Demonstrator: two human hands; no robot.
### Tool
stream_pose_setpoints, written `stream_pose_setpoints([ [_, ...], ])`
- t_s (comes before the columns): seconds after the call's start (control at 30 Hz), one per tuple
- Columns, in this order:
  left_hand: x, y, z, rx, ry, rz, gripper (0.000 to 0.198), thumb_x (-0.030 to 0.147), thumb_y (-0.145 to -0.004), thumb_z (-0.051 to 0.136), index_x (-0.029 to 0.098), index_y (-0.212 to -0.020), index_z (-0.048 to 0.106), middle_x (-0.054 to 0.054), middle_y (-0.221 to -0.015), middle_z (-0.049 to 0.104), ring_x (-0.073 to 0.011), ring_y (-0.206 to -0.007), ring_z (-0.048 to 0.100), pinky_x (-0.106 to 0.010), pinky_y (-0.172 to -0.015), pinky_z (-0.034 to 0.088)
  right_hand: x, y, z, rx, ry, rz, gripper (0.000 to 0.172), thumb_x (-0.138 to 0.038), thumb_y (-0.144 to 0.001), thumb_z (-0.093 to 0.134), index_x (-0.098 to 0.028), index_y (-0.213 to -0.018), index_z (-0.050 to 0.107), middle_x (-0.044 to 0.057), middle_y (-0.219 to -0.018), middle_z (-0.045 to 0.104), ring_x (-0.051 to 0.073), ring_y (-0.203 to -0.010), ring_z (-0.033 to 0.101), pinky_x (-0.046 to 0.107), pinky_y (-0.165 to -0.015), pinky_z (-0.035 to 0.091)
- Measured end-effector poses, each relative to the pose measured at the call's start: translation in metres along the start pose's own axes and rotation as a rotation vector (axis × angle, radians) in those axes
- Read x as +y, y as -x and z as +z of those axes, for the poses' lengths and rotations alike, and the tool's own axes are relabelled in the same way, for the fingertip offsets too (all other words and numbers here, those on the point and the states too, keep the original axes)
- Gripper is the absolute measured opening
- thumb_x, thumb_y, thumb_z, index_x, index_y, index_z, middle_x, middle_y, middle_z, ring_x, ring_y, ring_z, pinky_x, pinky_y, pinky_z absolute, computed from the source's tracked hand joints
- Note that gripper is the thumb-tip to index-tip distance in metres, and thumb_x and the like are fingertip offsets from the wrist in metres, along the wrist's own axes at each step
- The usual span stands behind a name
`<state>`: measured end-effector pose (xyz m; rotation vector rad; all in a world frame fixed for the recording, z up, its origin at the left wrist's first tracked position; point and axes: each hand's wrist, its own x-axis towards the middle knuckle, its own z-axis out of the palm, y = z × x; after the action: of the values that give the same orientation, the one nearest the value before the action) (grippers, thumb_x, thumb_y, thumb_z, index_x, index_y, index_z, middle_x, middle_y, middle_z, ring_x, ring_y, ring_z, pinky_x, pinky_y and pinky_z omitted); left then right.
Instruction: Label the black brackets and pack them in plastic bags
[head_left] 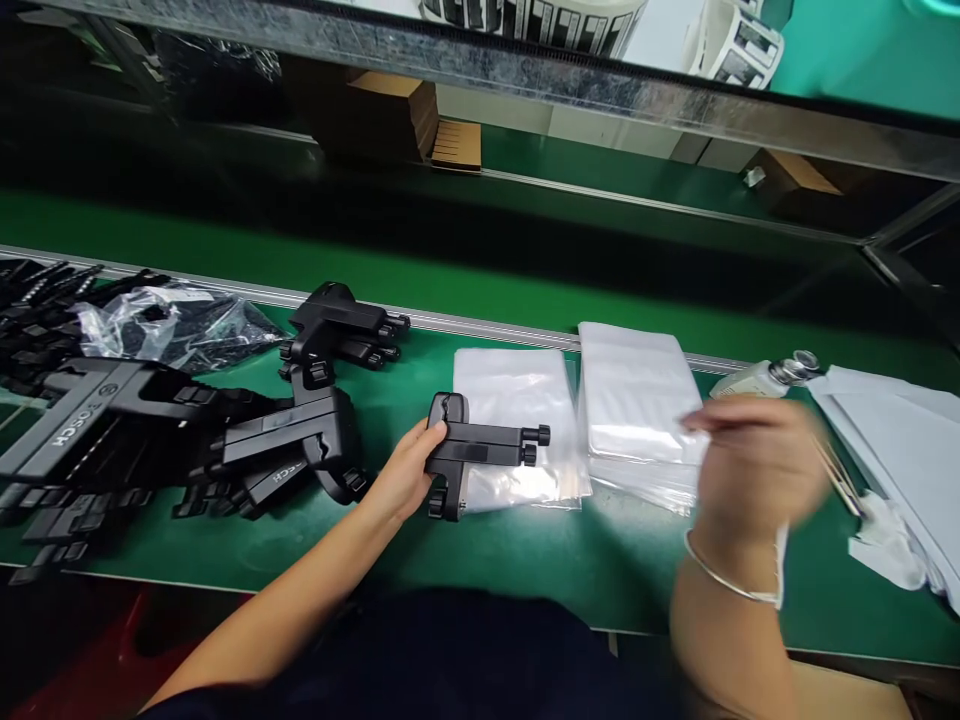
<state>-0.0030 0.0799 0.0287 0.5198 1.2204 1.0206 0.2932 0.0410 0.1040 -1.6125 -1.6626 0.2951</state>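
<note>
Holding the black plastic holder (pixel 465 455) by its thick clamp end, your left hand (pixel 405 475) is closed around it where it rests on the green counter (pixel 600 560), partly over a clear bag (pixel 517 425); it looks stiff, light and hard-edged, so that chunky body is the safest place to grip, not the thin knobbed arm. Your right hand (pixel 754 465) is blurred above the stack of bags (pixel 637 410), which look thin, limp and slippery; whether it pinches one you cannot tell. Open room lies toward the counter's near edge, between the pile of holders (pixel 150 430) and the white sheets (pixel 900 440).
</note>
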Motion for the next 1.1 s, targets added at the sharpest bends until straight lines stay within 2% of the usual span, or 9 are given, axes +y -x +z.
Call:
stream_pose_setpoints([
  [0.1, 0.002, 0.001, -0.003, 0.015, 0.043, 0.062, 0.05, 0.052, -0.058, 0.08, 0.016, -0.09, 0.067, -0.001, -0.072, 0.069, -0.0203, -0.075, 0.066, -0.025, -0.062, 0.049, 0.018, -0.001, 0.062, -0.177, 0.093, -0.194, 0.035, -0.041, -0.094, 0.049, -0.015, -0.109, 0.068, 0.013, -0.108, 0.07, 0.027, -0.105, 0.065, 0.044, -0.088, 0.058],
  [0.2, 0.003, -0.004, -0.009, 0.09, 0.087, 0.089, 0.049, 0.053, -0.056, 0.08, 0.016, -0.086, 0.066, 0.001, -0.07, 0.068, -0.0202, -0.075, 0.067, -0.025, -0.063, 0.05, 0.045, 0.008, 0.108, -0.371, 0.162, -0.343, 0.038, -0.033, -0.095, 0.047, -0.017, -0.128, 0.056, 0.016, -0.134, 0.056, 0.03, -0.13, 0.049, 0.054, -0.105, 0.046],
  [0.33, -0.002, -0.017, -0.014, 0.234, 0.108, -0.031, 0.043, 0.053, -0.065, 0.073, 0.018, -0.088, 0.065, 0.0, -0.07, 0.069, -0.0203, -0.071, 0.069, -0.029, -0.064, 0.054, 0.062, 0.017, 0.139, -0.35, 0.227, -0.209, 0.043, -0.031, -0.094, 0.048, -0.013, -0.133, 0.05, 0.023, -0.143, 0.043, 0.037, -0.141, 0.032, 0.062, -0.108, 0.036],
  [0.43, -0.009, -0.024, -0.012, 0.228, 0.115, -0.091, 0.037, 0.053, -0.074, 0.064, 0.019, -0.09, 0.064, -0.002, -0.072, 0.07, -0.0217, -0.072, 0.07, -0.031, -0.065, 0.055, 0.056, 0.017, 0.154, -0.312, 0.318, -0.042, 0.043, -0.027, -0.094, 0.047, -0.01, -0.133, 0.049, 0.025, -0.145, 0.04, 0.042, -0.142, 0.028, 0.068, -0.106, 0.033],
  [0.57, -0.016, -0.024, -0.009, 0.15, 0.169, -0.081, 0.041, 0.053, -0.068, 0.07, 0.018, -0.089, 0.065, -0.002, -0.075, 0.071, -0.0215, -0.073, 0.069, -0.03, -0.064, 0.054, 0.046, 0.018, 0.159, -0.33, 0.223, 0.046, 0.045, -0.024, -0.092, 0.046, -0.01, -0.135, 0.048, 0.024, -0.148, 0.039, 0.037, -0.143, 0.029, 0.062, -0.11, 0.032],
  [0.7, -0.017, -0.02, -0.01, 0.181, 0.194, -0.064, 0.048, 0.05, -0.054, 0.08, 0.017, -0.085, 0.065, 0.001, -0.071, 0.069, -0.0182, -0.066, 0.066, -0.027, -0.061, 0.052, 0.046, 0.026, 0.148, -0.346, 0.049, 0.091, 0.049, -0.029, -0.092, 0.044, -0.008, -0.136, 0.048, 0.023, -0.151, 0.036, 0.032, -0.143, 0.032, 0.051, -0.116, 0.03],
  [0.9, -0.019, -0.019, -0.005, 0.163, 0.202, -0.006, 0.048, 0.049, -0.053, 0.083, 0.016, -0.084, 0.066, 0.0, -0.072, 0.069, -0.0193, -0.073, 0.067, -0.027, -0.067, 0.051, 0.059, 0.032, 0.134, -0.309, -0.046, 0.3, 0.065, -0.048, -0.093, 0.043, -0.009, -0.144, 0.038, 0.023, -0.157, 0.023, 0.033, -0.147, 0.021, 0.055, -0.119, 0.021],
  [1.0, -0.022, -0.017, -0.003, 0.068, 0.164, 0.048, 0.054, 0.052, -0.052, 0.084, 0.016, -0.089, 0.066, -0.002, -0.08, 0.071, -0.0221, -0.081, 0.067, -0.029, -0.071, 0.052, 0.065, 0.034, 0.127, -0.295, -0.087, 0.316, 0.07, -0.055, -0.091, 0.045, -0.01, -0.145, 0.039, 0.021, -0.157, 0.025, 0.033, -0.148, 0.02, 0.055, -0.12, 0.019],
  [1.1, -0.022, -0.013, -0.004, 0.042, 0.124, 0.087, 0.057, 0.054, -0.056, 0.083, 0.017, -0.096, 0.065, -0.003, -0.088, 0.072, -0.0234, -0.087, 0.067, -0.03, -0.074, 0.052, 0.06, 0.036, 0.112, -0.283, -0.156, 0.298, 0.065, -0.057, -0.089, 0.05, -0.018, -0.142, 0.044, 0.016, -0.155, 0.032, 0.032, -0.146, 0.026, 0.056, -0.117, 0.024],
])
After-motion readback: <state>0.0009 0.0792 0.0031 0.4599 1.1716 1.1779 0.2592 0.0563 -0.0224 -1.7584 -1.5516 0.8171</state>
